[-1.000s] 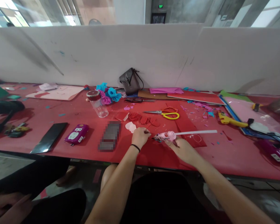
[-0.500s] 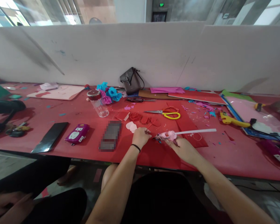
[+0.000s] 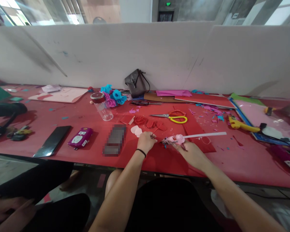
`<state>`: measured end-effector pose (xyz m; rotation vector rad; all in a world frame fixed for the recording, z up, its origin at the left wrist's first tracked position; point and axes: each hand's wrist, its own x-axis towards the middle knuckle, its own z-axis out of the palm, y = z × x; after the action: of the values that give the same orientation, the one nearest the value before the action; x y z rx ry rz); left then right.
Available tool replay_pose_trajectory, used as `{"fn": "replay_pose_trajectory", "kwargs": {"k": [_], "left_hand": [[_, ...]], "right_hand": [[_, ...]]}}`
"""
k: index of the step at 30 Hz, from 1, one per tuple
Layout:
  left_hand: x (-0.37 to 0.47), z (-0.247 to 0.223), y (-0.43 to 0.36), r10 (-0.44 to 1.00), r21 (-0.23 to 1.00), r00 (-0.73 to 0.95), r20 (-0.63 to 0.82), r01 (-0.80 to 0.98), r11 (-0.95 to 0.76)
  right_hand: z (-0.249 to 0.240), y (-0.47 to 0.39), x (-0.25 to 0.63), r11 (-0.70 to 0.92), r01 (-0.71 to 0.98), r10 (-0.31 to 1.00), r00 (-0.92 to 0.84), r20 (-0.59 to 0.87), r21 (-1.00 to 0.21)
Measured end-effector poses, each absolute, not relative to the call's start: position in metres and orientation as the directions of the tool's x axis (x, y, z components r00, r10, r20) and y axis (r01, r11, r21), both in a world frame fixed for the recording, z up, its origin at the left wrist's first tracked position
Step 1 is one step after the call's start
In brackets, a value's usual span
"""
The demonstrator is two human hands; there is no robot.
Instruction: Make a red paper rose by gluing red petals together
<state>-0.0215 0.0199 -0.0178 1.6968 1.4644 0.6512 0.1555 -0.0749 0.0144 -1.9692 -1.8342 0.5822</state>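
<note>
Two bare hands at work over a red table (image 3: 236, 167). The left hand (image 3: 146, 141) has its thumb and fingertips drawn narrowly together on a thin red strip (image 3: 156, 130), which slants up and away from them; its lower end is hidden. The right hand (image 3: 189, 153) has its fingers wrapped around a pink glue gun (image 3: 174, 140), whose dark nozzle points toward the left fingertips, near but apart from them. A translucent glue stick (image 3: 207, 134) projects from the gun's rear, passing beyond the right fingers to the right. Pale paper cutouts (image 3: 136, 130) lie just beside the left fingers, on their left side, and a pixelated phone (image 3: 114, 140) lies farther left. Red paper pieces (image 3: 149, 123) lie beyond the left fingertips. Scissors (image 3: 178, 120) with yellow handles lie farther from the wearer than the right fingers, blades toward the left. A yellow glue gun (image 3: 243, 124) rests well to the right of both hands.
</note>
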Motion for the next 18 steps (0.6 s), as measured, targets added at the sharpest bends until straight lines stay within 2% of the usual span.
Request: {"fn": "replay_pose_trajectory", "kwargs": {"k": [7, 13, 18], "left_hand": [[-0.0213, -0.0222, 0.0214, 0.974, 0.83, 0.202, -0.104, 0.558, -0.027], [-0.0216, -0.0214, 0.0209, 0.972, 0.84, 0.208, -0.107, 0.542, -0.024], [-0.0214, -0.0191, 0.0209, 0.971, 0.832, 0.206, -0.122, 0.554, -0.013]], "right_hand": [[0.0122, -0.0748, 0.159, -0.032, 0.83, 0.998, 0.059, 0.03, -0.557], [0.0119, -0.0744, 0.1604, -0.063, 0.849, 0.996, 0.083, 0.015, -0.525], [0.0107, -0.0755, 0.1628, -0.073, 0.834, 0.996, 0.084, -0.004, -0.546]]}}
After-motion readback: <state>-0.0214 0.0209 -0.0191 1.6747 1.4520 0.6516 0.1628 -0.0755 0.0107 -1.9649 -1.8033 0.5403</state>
